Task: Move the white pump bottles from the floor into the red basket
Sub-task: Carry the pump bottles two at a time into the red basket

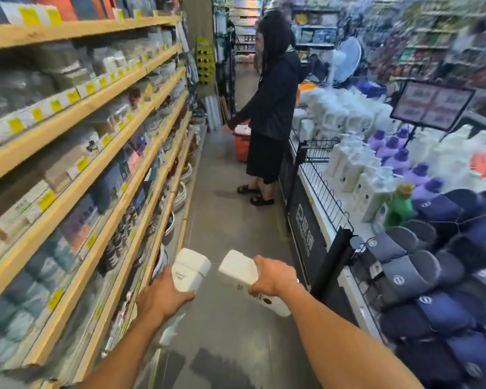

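Observation:
My left hand (pixel 163 299) grips a white pump bottle (pixel 190 269), its base pointing forward down the aisle. My right hand (pixel 272 276) grips a second white pump bottle (pixel 237 269) the same way, just to the right of the first. Both bottles are held low over the grey floor; their pump heads are hidden behind my hands. The red basket (pixel 242 144) stands far ahead on the floor, beside a person in dark clothes (pixel 270 108), with white items showing in its top.
Wooden shelves (pixel 101 169) full of packaged goods line the left side. On the right is a display table with a black wire rail (pixel 326 192), white and purple bottles, and dark caps (pixel 438 276). The grey floor aisle (pixel 225 209) runs between them to the person.

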Demonstrator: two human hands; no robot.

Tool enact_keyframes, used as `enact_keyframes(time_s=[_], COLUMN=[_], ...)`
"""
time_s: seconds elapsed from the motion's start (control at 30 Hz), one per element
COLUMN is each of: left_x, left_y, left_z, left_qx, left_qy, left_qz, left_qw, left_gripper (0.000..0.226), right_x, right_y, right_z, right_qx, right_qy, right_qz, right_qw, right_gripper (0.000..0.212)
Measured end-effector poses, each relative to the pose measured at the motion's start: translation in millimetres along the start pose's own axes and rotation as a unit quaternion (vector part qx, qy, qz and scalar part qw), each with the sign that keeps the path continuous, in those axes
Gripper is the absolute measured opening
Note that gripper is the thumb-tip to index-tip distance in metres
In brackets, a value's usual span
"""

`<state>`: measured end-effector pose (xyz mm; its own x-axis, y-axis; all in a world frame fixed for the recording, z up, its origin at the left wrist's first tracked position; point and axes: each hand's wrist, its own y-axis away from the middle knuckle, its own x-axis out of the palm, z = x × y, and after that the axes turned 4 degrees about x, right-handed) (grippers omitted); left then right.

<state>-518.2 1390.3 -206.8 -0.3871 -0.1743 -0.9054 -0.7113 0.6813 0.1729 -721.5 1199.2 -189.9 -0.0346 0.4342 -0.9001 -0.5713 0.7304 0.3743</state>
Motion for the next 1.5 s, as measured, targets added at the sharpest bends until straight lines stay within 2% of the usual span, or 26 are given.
enact_keyframes(time_s=[0.23,0.57,0.97,1.37,1.5], left_x=[-13,-9,-13,-16,-20], left_y=[-49,-104,-199,-284,-321], left_z=[-4,-25,-75,-82,-76], left_qx=[0.07,0.086,0.061,0.016,0.027], left_qy=[-0.028,-0.057,-0.046,-0.039,-0.047], left_qz=[0.019,0.058,0.046,0.047,0.053], left_qw=[0.997,0.993,0.996,0.998,0.997], left_gripper=[0.073,0.071,0.078,0.083,0.081], right_x=[-11,-21,-58,-96,-104], right_y=[-13,-47,-164,-264,-299], right_z=[-4,-19,-48,-30,-18], right_qx=[0.055,0.087,0.071,0.04,0.042], right_qy=[-0.003,-0.016,-0.039,0.002,0.019], right_qz=[-0.018,0.003,0.016,0.026,0.035], right_qw=[0.998,0.996,0.997,0.999,0.998], right_gripper=[0.063,0.065,0.07,0.066,0.065])
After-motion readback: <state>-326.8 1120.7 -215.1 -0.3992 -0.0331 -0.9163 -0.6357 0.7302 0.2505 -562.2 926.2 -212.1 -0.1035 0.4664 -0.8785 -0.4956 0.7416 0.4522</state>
